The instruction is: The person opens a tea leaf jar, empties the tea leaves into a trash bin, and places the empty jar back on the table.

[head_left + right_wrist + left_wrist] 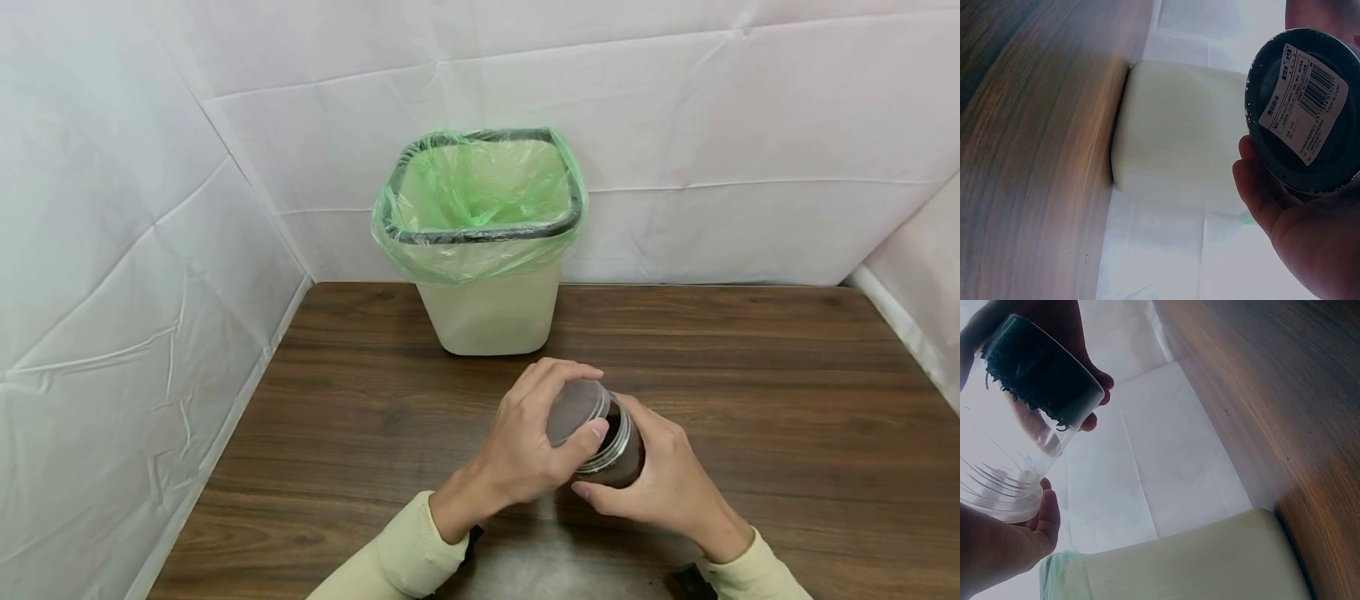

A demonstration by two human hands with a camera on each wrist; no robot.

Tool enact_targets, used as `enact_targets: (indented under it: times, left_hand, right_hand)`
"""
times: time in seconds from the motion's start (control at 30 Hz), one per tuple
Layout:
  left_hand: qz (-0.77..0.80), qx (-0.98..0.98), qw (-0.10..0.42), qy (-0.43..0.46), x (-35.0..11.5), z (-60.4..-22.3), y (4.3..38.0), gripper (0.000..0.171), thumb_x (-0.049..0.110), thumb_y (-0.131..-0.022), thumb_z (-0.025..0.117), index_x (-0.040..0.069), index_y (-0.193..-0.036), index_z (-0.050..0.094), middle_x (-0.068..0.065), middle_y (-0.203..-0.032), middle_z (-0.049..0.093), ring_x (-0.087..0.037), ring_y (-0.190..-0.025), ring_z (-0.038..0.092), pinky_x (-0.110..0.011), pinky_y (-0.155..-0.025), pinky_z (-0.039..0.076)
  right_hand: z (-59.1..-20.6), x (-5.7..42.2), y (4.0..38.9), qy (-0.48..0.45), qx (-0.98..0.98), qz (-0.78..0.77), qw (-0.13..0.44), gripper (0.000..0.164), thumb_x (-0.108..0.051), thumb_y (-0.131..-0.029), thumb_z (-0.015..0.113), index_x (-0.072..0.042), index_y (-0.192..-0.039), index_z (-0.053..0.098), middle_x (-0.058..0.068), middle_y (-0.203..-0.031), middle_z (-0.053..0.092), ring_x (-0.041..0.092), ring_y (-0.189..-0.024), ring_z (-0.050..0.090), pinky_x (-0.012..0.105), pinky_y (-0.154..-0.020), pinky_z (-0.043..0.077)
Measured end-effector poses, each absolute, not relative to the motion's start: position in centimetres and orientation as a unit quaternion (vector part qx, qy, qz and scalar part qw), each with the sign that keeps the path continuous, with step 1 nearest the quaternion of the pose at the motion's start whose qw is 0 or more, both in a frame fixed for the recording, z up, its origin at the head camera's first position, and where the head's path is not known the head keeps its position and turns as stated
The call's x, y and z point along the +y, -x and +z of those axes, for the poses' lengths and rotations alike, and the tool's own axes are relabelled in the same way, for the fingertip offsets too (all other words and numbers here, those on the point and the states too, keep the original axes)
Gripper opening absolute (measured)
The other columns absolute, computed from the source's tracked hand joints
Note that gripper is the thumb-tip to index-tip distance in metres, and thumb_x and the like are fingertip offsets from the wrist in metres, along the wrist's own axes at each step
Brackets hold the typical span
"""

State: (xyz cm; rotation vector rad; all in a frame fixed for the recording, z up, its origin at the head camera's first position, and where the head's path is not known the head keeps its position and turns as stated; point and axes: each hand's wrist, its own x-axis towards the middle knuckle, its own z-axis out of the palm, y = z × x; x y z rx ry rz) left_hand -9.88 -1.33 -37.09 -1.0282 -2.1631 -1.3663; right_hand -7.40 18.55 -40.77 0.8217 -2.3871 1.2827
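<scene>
"Where's the jar (634, 460)?"

"Between the two hands, held up off the table (337, 417). The right wrist view looks at its base and the label (1305, 103)."

"And the fingers?"

"The right hand (667, 475) grips the wall, thumb on the near side, fingers round the far side. The left hand (517, 437) pinches the lid (573, 408), thumb on one edge, fingertips on the opposite one."

"Which way does the jar's long axis run?"

"Tilted, not upright. The lid end leans left, toward the left palm; the base lies to the right, by the right palm. So the left hand is nearer the top and the right nearer the bottom."

"Is the lid loose?"

"I can't be sure. It's clear, and so is the wall near the threads, so a gap would be hard to make out."

"Anything inside?"

"Dark shreds (1038, 372), packed toward the base end."

"And the bin (491, 312)?"

"Beyond both hands, a little left of the jar, with the left hand closer to it."
</scene>
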Motion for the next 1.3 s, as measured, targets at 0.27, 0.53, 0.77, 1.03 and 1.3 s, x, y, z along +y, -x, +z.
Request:
enact_targets:
  times: [0.27,0.53,0.77,1.03,1.3]
  left_hand:
    - [-0.484,-0.772,0.193,0.365,-1.46,-37.21,9.91,0.04,0.036,-0.092,0.056,0.015,-0.126,0.063,0.001,-0.118,0.062,-0.009,-0.107,0.055,-0.021,-0.087,0.045]
    - [-0.483,-0.772,0.189,0.368,-1.57,-37.19,9.89,0.04,0.035,-0.094,0.055,0.015,-0.128,0.061,0.0,-0.121,0.06,-0.01,-0.111,0.055,-0.024,-0.091,0.045]
    - [-0.486,-0.769,0.185,0.372,-1.65,-37.15,9.88,0.04,0.035,-0.095,0.055,0.014,-0.129,0.06,-0.001,-0.123,0.059,-0.01,-0.112,0.054,-0.025,-0.094,0.045]
    - [-0.493,-0.765,0.182,0.371,-1.78,-37.3,9.95,0.041,0.035,-0.095,0.056,0.014,-0.131,0.059,-0.001,-0.124,0.058,-0.01,-0.113,0.055,-0.025,-0.094,0.046]
    - [-0.496,-0.765,0.181,0.368,-1.87,-37.43,10.03,0.04,0.035,-0.095,0.057,0.015,-0.13,0.059,-0.001,-0.123,0.058,-0.01,-0.112,0.055,-0.026,-0.092,0.047]
  right_hand:
    - [-40.76,18.57,7.44,-0.283,-0.836,0.444,0.156,0.089,-0.022,-0.055,0.097,-0.018,-0.134,0.058,-0.007,-0.11,0.066,0.013,-0.09,0.066,0.02,-0.076,0.051]
    - [-40.71,18.7,7.36,-0.275,-0.839,0.445,0.151,0.089,-0.021,-0.055,0.097,-0.019,-0.135,0.058,-0.007,-0.11,0.066,0.013,-0.09,0.066,0.02,-0.076,0.052]
    - [-40.63,18.81,7.28,-0.27,-0.84,0.445,0.152,0.089,-0.02,-0.054,0.097,-0.019,-0.134,0.058,-0.007,-0.11,0.066,0.013,-0.09,0.066,0.02,-0.077,0.051]
    - [-40.54,18.95,7.33,-0.264,-0.843,0.443,0.151,0.088,-0.02,-0.054,0.097,-0.02,-0.134,0.059,-0.008,-0.109,0.066,0.013,-0.09,0.066,0.02,-0.076,0.051]
    - [-40.55,19.04,7.37,-0.266,-0.842,0.442,0.156,0.088,-0.02,-0.055,0.097,-0.019,-0.134,0.059,-0.007,-0.109,0.066,0.013,-0.09,0.066,0.02,-0.076,0.051]
